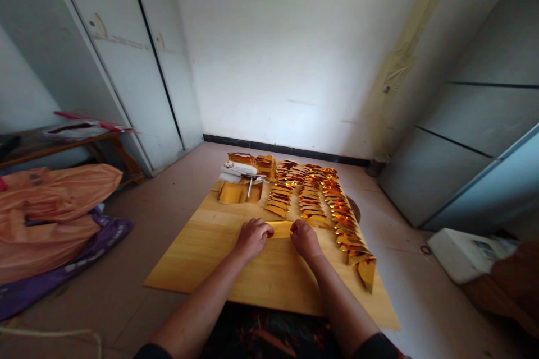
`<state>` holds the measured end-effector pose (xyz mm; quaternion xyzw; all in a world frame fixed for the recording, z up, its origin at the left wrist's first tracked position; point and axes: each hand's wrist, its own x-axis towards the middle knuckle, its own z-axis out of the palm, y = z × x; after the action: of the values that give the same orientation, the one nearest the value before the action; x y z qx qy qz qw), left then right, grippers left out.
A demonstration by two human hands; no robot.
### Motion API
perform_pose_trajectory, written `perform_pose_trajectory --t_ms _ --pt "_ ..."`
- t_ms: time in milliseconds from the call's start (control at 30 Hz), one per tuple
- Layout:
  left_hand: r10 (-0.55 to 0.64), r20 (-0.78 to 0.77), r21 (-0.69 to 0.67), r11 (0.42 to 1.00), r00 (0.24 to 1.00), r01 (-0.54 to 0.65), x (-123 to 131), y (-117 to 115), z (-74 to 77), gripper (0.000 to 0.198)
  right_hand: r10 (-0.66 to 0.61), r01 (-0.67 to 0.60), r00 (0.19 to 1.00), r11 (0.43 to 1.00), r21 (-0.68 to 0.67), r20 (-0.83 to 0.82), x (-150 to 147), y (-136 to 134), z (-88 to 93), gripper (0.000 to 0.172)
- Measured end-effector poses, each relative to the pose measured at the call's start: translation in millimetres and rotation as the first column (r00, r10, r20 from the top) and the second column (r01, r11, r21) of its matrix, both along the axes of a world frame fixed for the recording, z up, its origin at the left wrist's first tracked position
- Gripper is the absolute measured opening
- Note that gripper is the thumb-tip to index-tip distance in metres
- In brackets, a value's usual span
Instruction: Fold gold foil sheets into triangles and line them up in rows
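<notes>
Both hands curled, fingers bent down onto one gold paper sheet (pixel 281 229) flat at the middle of the wooden board (pixel 210 252), left hand (pixel 252 237) pinching its left end, right hand (pixel 305 237) its right, rows of folded gold pieces (pixel 320 196) just beyond.

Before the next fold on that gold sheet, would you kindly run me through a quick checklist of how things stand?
1. Both hands on the sheet: left hand and right hand press the gold sheet at its two ends: ok.
2. Sheet flat on the wooden board: ok.
3. Edges aligned: cannot tell, fingers cover the ends.
4. Bare board in front of the sheet: ok.
5. Rows of folded gold pieces apart from the sheet: nearest one beside the right hand looks very close; cannot tell.
</notes>
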<state>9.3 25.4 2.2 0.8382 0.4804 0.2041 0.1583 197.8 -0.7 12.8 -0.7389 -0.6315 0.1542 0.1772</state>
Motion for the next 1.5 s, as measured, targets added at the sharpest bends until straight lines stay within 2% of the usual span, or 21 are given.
perform_pose_trajectory --t_ms 167,300,500,633,767,867,1033,1167,1267,1367,1433,1500 --pt "-0.002 0.000 -0.010 1.000 1.000 0.002 0 -1 0.3 0.028 0.001 -0.001 0.998 1.000 0.000 0.057 -3 -2 1.0 0.019" --pt "0.020 -0.017 0.025 0.999 1.000 -0.020 2 -6 4.8 0.015 0.012 -0.014 0.997 1.000 0.026 0.071 -5 -7 2.2 0.020" --pt "0.009 0.035 0.100 0.995 0.999 -0.013 3 -7 0.1 0.015 0.019 -0.019 1.000 0.996 0.090 0.006 -4 -9 -2.4 0.017" --pt "-0.049 0.104 0.125 0.991 0.993 0.036 0 -6 -4.2 0.015 0.046 -0.037 0.998 0.985 0.169 -0.052 -1 -13 -4.3 0.020" --pt "-0.085 0.075 0.128 0.989 0.994 0.075 -1 -9 -2.5 0.014 0.115 -0.100 0.990 0.980 0.175 -0.079 1 -18 -2.6 0.017" --pt "-0.088 0.062 0.137 0.987 0.994 0.079 -1 -11 -0.3 0.005 0.156 -0.137 0.982 0.976 0.167 -0.103 1 -21 -1.6 0.011" --pt "-0.081 0.076 0.147 0.987 0.994 0.069 0 -10 -0.9 0.005 0.130 -0.090 0.982 0.960 0.265 -0.138 1 -22 -7.0 0.018" --pt "-0.079 0.098 0.150 0.987 0.992 0.064 0 -8 -3.5 0.007 0.097 -0.052 0.986 0.952 0.303 -0.136 4 -20 -14.8 0.005" --pt "-0.060 0.130 0.159 0.987 0.990 0.039 0 -7 -5.2 0.011 0.070 0.000 0.979 0.942 0.336 -0.194 4 -19 -19.7 0.034" --pt "-0.049 0.178 0.189 0.982 0.983 0.015 -1 -7 -6.5 0.032 0.082 0.009 0.963 0.942 0.335 -0.256 4 -19 -23.5 0.060" --pt "-0.064 0.209 0.221 0.975 0.976 0.016 -1 -7 -7.7 0.054 0.095 -0.003 0.959 0.945 0.326 -0.266 4 -19 -25.2 0.064" --pt "-0.066 0.217 0.237 0.971 0.974 0.013 -1 -7 -9.0 0.070 0.106 -0.019 0.960 0.947 0.321 -0.258 5 -18 -25.7 0.061"
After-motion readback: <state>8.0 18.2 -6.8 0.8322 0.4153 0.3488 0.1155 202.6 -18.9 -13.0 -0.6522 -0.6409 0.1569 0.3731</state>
